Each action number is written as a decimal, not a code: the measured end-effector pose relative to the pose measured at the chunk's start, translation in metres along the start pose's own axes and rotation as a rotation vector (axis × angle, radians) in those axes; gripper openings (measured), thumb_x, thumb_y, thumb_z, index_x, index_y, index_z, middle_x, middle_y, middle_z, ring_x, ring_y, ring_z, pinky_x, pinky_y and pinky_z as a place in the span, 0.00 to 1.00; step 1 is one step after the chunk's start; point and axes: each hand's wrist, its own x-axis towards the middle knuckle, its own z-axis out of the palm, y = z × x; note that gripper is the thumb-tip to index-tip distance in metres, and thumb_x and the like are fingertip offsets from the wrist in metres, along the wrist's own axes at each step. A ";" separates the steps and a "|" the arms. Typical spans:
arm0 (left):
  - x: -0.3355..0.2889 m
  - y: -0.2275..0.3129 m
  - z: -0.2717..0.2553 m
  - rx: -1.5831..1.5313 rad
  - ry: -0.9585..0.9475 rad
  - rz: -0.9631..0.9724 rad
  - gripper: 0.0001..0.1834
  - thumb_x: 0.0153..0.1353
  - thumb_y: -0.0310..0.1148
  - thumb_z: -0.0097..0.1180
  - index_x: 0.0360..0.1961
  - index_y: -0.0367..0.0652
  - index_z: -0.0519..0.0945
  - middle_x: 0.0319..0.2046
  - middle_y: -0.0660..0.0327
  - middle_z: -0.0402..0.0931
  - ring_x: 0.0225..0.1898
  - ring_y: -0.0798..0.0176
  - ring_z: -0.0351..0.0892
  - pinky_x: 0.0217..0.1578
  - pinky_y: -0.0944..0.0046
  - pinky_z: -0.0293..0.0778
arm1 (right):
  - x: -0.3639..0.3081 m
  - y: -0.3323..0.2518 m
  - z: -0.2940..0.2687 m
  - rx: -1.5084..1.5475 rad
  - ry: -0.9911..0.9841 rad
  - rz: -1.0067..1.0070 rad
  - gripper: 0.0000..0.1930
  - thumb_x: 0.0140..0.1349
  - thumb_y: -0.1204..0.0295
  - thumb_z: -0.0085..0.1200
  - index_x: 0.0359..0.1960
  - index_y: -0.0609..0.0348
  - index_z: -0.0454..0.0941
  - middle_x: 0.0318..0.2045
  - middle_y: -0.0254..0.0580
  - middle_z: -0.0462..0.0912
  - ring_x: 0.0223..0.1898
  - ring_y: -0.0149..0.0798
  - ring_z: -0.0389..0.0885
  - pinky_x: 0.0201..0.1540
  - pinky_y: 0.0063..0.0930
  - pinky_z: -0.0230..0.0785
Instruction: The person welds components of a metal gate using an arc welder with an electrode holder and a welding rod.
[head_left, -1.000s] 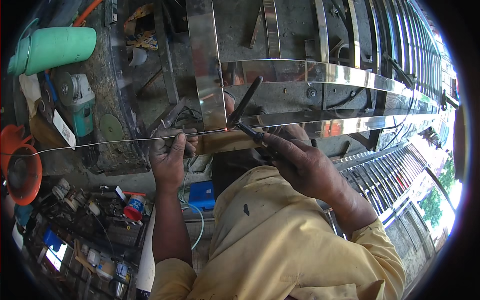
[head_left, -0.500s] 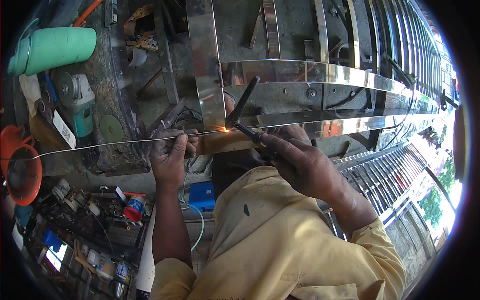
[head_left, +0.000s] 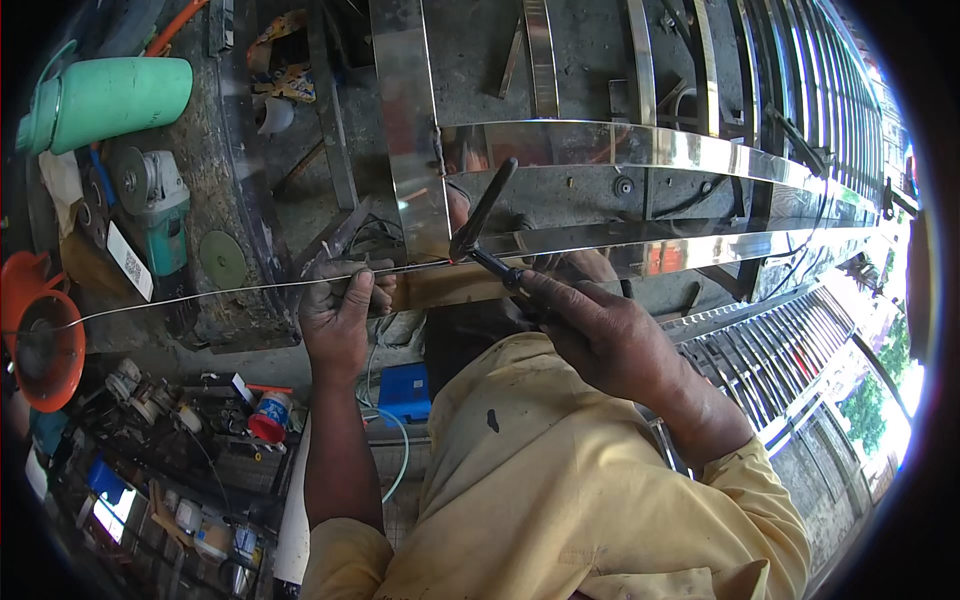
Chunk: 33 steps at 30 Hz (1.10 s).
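Observation:
My left hand [head_left: 340, 310] pinches a long thin filler rod [head_left: 215, 290], its thumb on top. The rod's far end trails left past the bench, and its tip reaches the corner joint of a shiny metal frame [head_left: 420, 180]. In my right hand [head_left: 605, 335] is a black TIG torch [head_left: 490, 215], gripped by its handle. The torch head sits right at that joint, beside the rod tip, with a small dull red glow there. Part of my left fingers is hidden behind the frame's near bar.
Polished frame bars [head_left: 700, 150] stretch off to the right. On the bench at left lie a green bottle [head_left: 120, 100], an angle grinder [head_left: 158, 205] and a green disc [head_left: 222, 258]. An orange funnel-shaped thing [head_left: 65, 350] stands at far left. A blue box [head_left: 404, 392] is below.
The bright orange arc and sparks at the joint have died down to a faint red glow. Both hands, the rod and the torch stay almost in place.

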 end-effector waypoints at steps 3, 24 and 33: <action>-0.001 -0.001 0.001 0.002 0.014 0.002 0.05 0.77 0.25 0.59 0.51 0.40 0.82 0.42 0.49 0.89 0.35 0.66 0.87 0.35 0.64 0.85 | 0.000 -0.004 -0.003 -0.010 -0.047 0.053 0.32 0.70 0.76 0.60 0.76 0.45 0.70 0.46 0.53 0.85 0.43 0.57 0.89 0.43 0.48 0.83; -0.001 0.001 0.003 -0.016 0.023 0.022 0.06 0.76 0.24 0.60 0.51 0.41 0.80 0.43 0.50 0.89 0.38 0.63 0.89 0.36 0.64 0.85 | 0.003 -0.002 -0.001 -0.043 0.007 -0.035 0.30 0.72 0.74 0.61 0.75 0.47 0.72 0.46 0.51 0.85 0.44 0.57 0.88 0.43 0.47 0.83; -0.002 0.002 0.004 -0.003 0.007 0.042 0.07 0.76 0.22 0.59 0.52 0.41 0.80 0.41 0.51 0.88 0.38 0.62 0.89 0.40 0.61 0.86 | -0.001 -0.001 0.004 -0.063 0.007 -0.014 0.32 0.71 0.75 0.60 0.77 0.44 0.70 0.44 0.51 0.84 0.39 0.57 0.88 0.39 0.48 0.82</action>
